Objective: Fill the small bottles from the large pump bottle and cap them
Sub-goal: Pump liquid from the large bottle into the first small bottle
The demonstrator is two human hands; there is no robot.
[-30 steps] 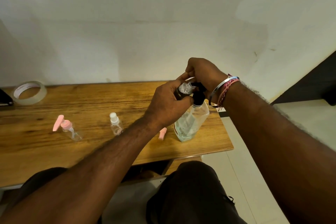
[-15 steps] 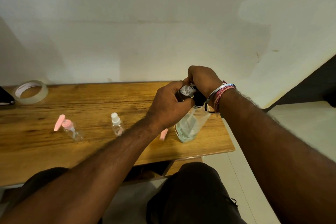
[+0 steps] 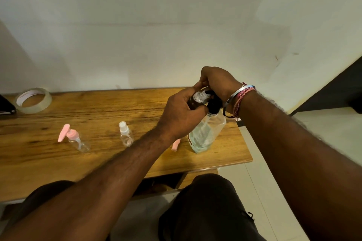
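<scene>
The large clear pump bottle (image 3: 204, 135) with a black pump head stands near the wooden table's right edge. My left hand (image 3: 181, 115) grips a small clear bottle (image 3: 199, 97) tilted against the pump's nozzle. My right hand (image 3: 217, 82) is curled over the black pump head from above, pressing on it. A small bottle with a white cap (image 3: 125, 134) stands at the table's middle. Another small bottle with a pink pump top (image 3: 75, 139) lies on its side further left. A pink cap (image 3: 175, 145) lies by the large bottle, partly hidden behind my left forearm.
A roll of clear tape (image 3: 33, 100) sits at the back left of the wooden table (image 3: 94, 107), beside a dark object (image 3: 5, 106) at the frame's edge. A white wall rises right behind the table. The table's right edge is close to the large bottle.
My right hand has moved down on the pump head between the first frame and now. My left hand keeps the small bottle at the nozzle.
</scene>
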